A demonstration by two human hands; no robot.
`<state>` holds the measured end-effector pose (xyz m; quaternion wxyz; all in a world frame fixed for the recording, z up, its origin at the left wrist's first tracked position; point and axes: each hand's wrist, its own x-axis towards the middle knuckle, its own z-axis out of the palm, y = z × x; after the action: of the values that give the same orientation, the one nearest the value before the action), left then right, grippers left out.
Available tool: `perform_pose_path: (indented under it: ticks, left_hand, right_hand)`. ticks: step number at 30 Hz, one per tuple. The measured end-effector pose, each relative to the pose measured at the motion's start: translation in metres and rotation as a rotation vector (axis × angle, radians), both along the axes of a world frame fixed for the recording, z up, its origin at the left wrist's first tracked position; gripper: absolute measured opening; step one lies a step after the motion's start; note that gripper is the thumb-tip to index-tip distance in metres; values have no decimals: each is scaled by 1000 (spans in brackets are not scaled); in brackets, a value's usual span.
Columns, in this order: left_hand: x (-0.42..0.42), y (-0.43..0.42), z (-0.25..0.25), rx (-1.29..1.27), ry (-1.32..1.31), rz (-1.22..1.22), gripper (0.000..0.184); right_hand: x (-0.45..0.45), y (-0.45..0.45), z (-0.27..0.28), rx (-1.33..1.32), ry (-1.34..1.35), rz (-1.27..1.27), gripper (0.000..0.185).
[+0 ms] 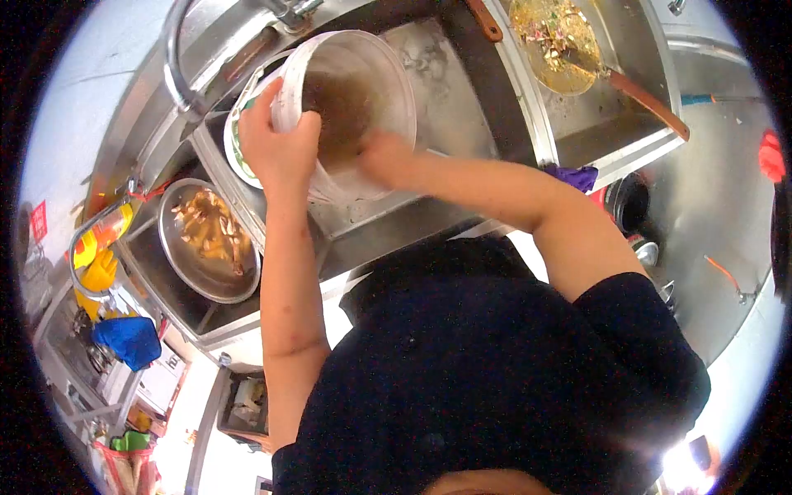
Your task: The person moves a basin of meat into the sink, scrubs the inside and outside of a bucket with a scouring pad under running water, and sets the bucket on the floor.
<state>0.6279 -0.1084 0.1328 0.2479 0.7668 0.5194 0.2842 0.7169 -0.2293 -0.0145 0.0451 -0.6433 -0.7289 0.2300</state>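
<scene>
A white plastic bucket (394, 87) lies tilted in the middle sink basin (462, 99), its mouth towards me. Murky brown liquid (342, 107) shows inside it. My left hand (285, 136) is closed around the bucket's rim on the left side, with the thumb on the inner face. My right hand (386, 161) is at the lower part of the bucket's mouth, smeared by motion. Whether its fingers hold anything cannot be made out. Above the bucket's left side hangs a curved metal faucet (173, 70).
In the left basin stands a metal bowl (169, 247) with pale, yellowish food pieces in liquid. The right basin holds food scraps (561, 37) and a tool with a wooden handle (652, 105). A purple cloth (575, 176) lies at the sink's front edge; yellow gloves (99, 271) hang left.
</scene>
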Motion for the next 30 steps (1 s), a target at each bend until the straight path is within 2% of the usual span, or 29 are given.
perform_pose_path:
  ticks: [1, 3, 5, 6, 7, 8, 10, 12, 15, 18, 19, 21, 22, 24, 27, 28, 30]
  left_hand:
    - [-1, 0, 1, 1, 6, -15, 49]
    - [-10, 2, 1, 5, 22, -37, 49]
    - [-25, 20, -8, -43, -125, -14, 47]
    - [-25, 25, 4, -173, -115, 42, 46]
    - [-25, 31, 16, -304, -108, 96, 44]
    - [-30, 37, 10, -295, -122, 50, 45]
    - [-48, 50, -10, -274, -153, -26, 45]
    - [-55, 42, -11, -301, -300, -24, 46]
    - [-51, 21, -9, -306, -392, -14, 46]
    - [-41, 16, -20, -239, -437, -67, 43]
    - [-41, 17, -23, -268, -452, -37, 43]
    - [-39, 18, -32, -328, -491, 21, 41]
    - [-42, 19, -39, -303, -477, 12, 39]
    - [-43, 14, -42, -351, -465, 32, 39]
    - [-55, 20, -44, -354, -364, 43, 36]
    - [-65, 24, -47, -348, -312, 47, 35]
    - [-84, 42, -79, -455, -357, 88, 33]
  right_hand:
    - [-28, 8, 8, -131, 185, -101, 17]
    - [-42, 38, 69, -228, 919, -419, 21]
    - [-37, 39, 71, -264, 1032, -316, 24]
    - [-33, 39, 70, -274, 1086, -264, 26]
    - [-26, 27, 45, -225, 775, -152, 26]
    - [-14, 17, 17, -180, 458, -44, 27]
    - [24, 39, -1, -119, -189, 299, 23]
    - [46, 67, -37, 179, -467, 513, 19]
    - [58, 80, -27, 151, -482, 462, 28]
    - [26, 53, -39, -189, -177, 7, 45]
    - [6, 40, -82, -215, -70, -29, 50]
    - [-18, 36, -74, -410, 135, -70, 52]
    - [-29, 40, -11, -575, 235, -79, 48]
    - [-50, 54, 37, -655, 622, -460, 43]
    - [-39, 62, 85, -352, 863, -368, 40]
    - [-27, 53, 86, -222, 840, -118, 39]
    - [-3, 35, 98, -538, 629, 130, 38]
